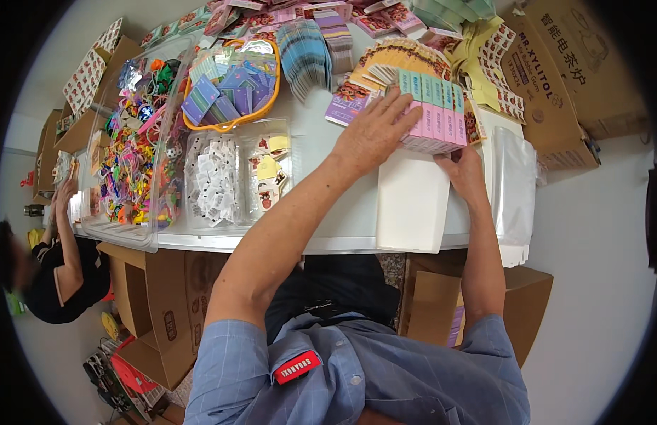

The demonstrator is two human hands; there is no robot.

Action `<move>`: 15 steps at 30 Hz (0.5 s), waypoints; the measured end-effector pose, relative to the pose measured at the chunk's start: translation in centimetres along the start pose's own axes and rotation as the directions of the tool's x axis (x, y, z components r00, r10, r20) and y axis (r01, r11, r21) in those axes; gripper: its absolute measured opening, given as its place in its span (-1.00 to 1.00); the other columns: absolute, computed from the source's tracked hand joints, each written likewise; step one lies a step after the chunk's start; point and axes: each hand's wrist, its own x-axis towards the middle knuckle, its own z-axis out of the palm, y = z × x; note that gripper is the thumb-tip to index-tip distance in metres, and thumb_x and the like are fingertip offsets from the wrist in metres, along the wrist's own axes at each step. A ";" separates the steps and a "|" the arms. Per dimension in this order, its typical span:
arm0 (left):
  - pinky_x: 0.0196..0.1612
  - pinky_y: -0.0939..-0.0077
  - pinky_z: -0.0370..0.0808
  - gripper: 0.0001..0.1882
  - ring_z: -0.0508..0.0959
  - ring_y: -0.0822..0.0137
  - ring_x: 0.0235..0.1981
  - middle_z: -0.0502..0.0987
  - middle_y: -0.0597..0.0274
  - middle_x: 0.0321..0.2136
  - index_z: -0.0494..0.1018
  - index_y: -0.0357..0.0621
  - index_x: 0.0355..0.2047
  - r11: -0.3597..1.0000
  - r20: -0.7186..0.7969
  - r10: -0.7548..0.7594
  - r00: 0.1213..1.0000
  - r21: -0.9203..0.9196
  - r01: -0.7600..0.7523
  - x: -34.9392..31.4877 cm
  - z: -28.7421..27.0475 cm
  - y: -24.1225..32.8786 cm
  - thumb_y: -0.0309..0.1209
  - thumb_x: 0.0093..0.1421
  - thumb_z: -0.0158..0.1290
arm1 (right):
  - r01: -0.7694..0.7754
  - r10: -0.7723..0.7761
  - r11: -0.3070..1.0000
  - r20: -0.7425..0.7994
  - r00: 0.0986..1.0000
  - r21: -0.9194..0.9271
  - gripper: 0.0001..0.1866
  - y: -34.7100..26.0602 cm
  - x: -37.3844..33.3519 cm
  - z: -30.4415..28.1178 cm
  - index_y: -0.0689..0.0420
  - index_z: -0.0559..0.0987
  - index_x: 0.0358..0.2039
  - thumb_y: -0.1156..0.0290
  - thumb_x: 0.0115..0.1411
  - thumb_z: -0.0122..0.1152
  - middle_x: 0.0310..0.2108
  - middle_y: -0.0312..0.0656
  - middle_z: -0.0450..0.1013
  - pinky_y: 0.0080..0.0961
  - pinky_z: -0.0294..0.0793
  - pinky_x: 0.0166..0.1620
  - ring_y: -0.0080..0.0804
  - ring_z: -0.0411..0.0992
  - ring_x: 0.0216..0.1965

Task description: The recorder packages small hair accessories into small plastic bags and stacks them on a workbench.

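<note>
A row of small pink and mint-green boxes (431,117), packed side by side, is between my two hands. My left hand (374,129) grips its left end, with the fingers reaching forward along the side and top. At the near right corner my right hand (464,170) holds the row, its fingertips partly hidden under the boxes. Just in front of the row lies a white flat card or tray-like piece (412,205). A fan of orange-yellow cards (399,60) sits behind the boxes, and a purple pack (348,103) lies beside my left hand.
Clear plastic bags (514,188) hang over the table edge at right. To the left stand an orange basket of cards (273,99), clear trays with white packets (215,180) and stickers (269,173), and a bin of colourful trinkets (137,142). Another person (59,262) works far left.
</note>
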 end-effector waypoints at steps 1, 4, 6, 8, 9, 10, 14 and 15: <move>0.27 0.13 0.38 -0.31 0.27 -0.04 0.32 0.32 0.08 0.19 0.33 -0.08 0.16 1.000 -0.017 -0.001 1.000 0.005 0.001 -0.1 0.3 0.0 -0.53 -0.03 0.26 | -0.002 0.002 1.000 0.001 1.000 -0.030 -0.50 0.4 0.1 -0.1 0.33 0.46 0.06 0.55 0.08 0.33 -0.14 -0.04 0.59 -0.38 0.50 -0.01 -0.32 0.55 -0.13; 0.21 0.15 0.46 -0.34 0.24 -0.05 0.34 0.29 0.07 0.21 0.32 -0.09 0.17 0.995 0.007 -0.050 0.999 -0.085 0.050 0.3 1.0 0.4 -0.55 0.01 0.22 | -0.009 0.009 1.000 -0.030 0.999 -0.019 -0.57 0.5 -0.1 -0.8 0.29 0.52 0.03 0.56 0.11 0.30 -0.13 -0.18 0.58 -0.47 0.49 -0.02 -0.45 0.52 -0.15; 0.19 0.16 0.48 -0.33 0.23 -0.05 0.35 0.28 0.08 0.23 0.31 -0.09 0.18 0.992 0.033 -0.077 0.997 -0.103 0.080 0.5 1.1 0.9 -0.57 0.01 0.21 | -0.024 0.022 0.999 -0.048 0.999 -0.036 -0.57 0.2 -0.2 -0.9 0.29 0.52 0.03 0.57 0.11 0.30 -0.12 -0.18 0.58 -0.48 0.49 -0.02 -0.46 0.52 -0.14; 0.17 0.18 0.50 -0.32 0.22 -0.05 0.36 0.26 0.08 0.25 0.31 -0.08 0.20 0.987 0.060 -0.094 0.994 -0.122 0.101 0.6 1.1 1.1 -0.58 0.02 0.19 | -0.039 0.035 0.998 -0.075 0.997 -0.052 -0.58 0.0 -0.1 -1.1 0.29 0.53 0.02 0.57 0.11 0.30 -0.12 -0.19 0.58 -0.48 0.48 -0.01 -0.46 0.51 -0.14; 0.19 0.16 0.49 -0.31 0.20 -0.06 0.37 0.24 0.06 0.26 0.29 -0.09 0.21 0.987 0.077 -0.101 0.992 -0.121 0.109 0.5 1.1 1.0 -0.58 0.02 0.19 | -0.035 0.034 0.999 -0.041 0.999 -0.036 -0.58 0.3 -0.1 -1.1 0.29 0.52 0.02 0.58 0.11 0.30 -0.12 -0.19 0.57 -0.49 0.48 -0.01 -0.47 0.51 -0.13; 0.20 0.15 0.48 -0.30 0.19 -0.06 0.38 0.22 0.05 0.28 0.28 -0.09 0.23 0.986 0.095 -0.106 0.990 -0.119 0.117 0.4 0.9 0.9 -0.58 0.03 0.19 | -0.031 0.031 0.999 -0.008 0.999 -0.018 -0.58 0.6 0.0 -1.0 0.29 0.52 0.01 0.58 0.11 0.31 -0.11 -0.20 0.57 -0.49 0.47 -0.01 -0.48 0.50 -0.13; 0.19 0.11 0.47 -0.29 0.21 -0.10 0.36 0.19 -0.05 0.30 0.24 -0.16 0.25 0.994 0.035 -0.070 0.997 -0.083 0.073 0.2 -0.6 1.6 -0.59 0.05 0.16 | -0.048 0.049 0.998 -0.031 0.998 0.030 -0.59 1.5 0.0 -1.1 0.28 0.53 0.01 0.56 0.11 0.31 -0.15 -0.22 0.56 -0.51 0.46 -0.04 -0.51 0.48 -0.16; 0.18 0.08 0.46 -0.29 0.24 -0.13 0.33 0.19 -0.13 0.29 0.22 -0.21 0.26 0.982 -0.002 -0.159 0.987 -0.106 0.158 0.2 -1.2 1.8 -0.57 0.06 0.15 | -0.064 0.064 0.998 -0.027 0.998 0.009 -0.59 1.4 -0.1 -1.2 0.28 0.53 0.01 0.56 0.11 0.31 -0.16 -0.23 0.56 -0.50 0.46 -0.05 -0.51 0.48 -0.17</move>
